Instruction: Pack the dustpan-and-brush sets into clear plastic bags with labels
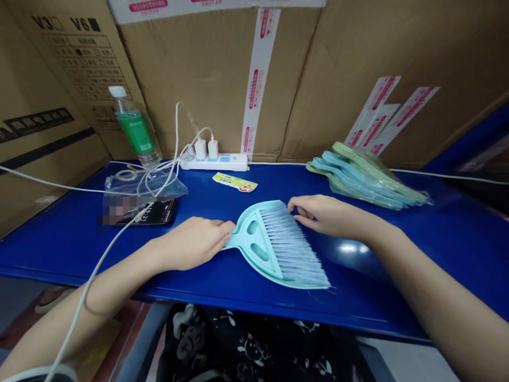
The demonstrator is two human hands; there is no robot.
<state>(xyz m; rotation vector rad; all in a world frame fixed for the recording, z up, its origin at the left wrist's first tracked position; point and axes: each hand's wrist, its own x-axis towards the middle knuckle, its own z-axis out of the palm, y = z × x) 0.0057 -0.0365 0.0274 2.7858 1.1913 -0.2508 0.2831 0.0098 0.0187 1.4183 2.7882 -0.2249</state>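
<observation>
A turquoise dustpan (260, 269) lies on the blue table with a matching hand brush (270, 249) nested in it. The brush's pale blue-grey bristles fan out to the right, and a few loose bristles stick out at the lower corner. My left hand (202, 239) is closed around the handle end on the left, hiding most of it. At the top right edge of the bristles is my right hand (312, 211), its fingers loosely bent and the thumb apart. Its fingertips are at or just beside the bristle tips; contact is unclear.
Plastic-wrapped green and blue handled items (366, 178) lie at the back right. Behind stand a power strip (226, 162) with white cables, a colourful label card (234, 182) and a water bottle (135, 130). A phone (163, 211) lies left. Cardboard (214, 69) walls the back.
</observation>
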